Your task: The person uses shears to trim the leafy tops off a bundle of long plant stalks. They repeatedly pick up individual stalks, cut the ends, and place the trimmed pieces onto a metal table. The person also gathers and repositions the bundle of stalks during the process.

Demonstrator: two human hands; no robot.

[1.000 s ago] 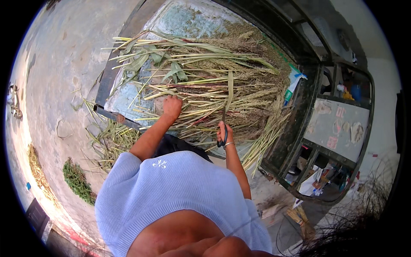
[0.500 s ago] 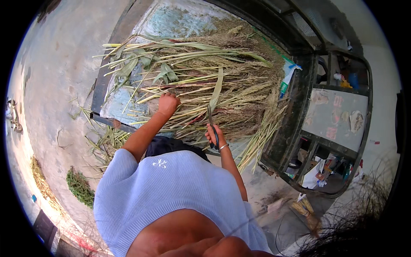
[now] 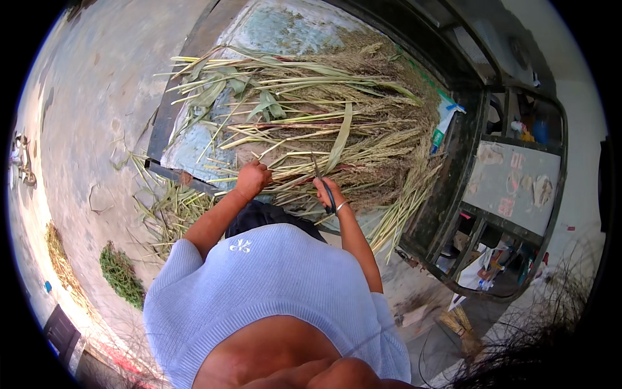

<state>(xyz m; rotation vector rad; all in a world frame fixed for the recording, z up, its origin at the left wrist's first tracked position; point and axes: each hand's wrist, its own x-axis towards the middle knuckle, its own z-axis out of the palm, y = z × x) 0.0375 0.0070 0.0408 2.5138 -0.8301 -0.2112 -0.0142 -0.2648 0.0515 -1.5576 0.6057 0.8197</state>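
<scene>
At twelve o'clock lie the stalks (image 3: 304,124), probably light and stiff, best held by bare ends since seed heads (image 3: 402,146) toward two o'clock may shed. The right hand (image 3: 323,190) grips scissors (image 3: 331,196); at its nine o'clock the left hand (image 3: 254,178) curls, its hold unclear.

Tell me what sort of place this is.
Probably a farmyard or a rural home's yard: seed-headed grain stalks lie across what looks like a vehicle's cargo bed, and a heap of green plants lies on the concrete-looking ground.
</scene>
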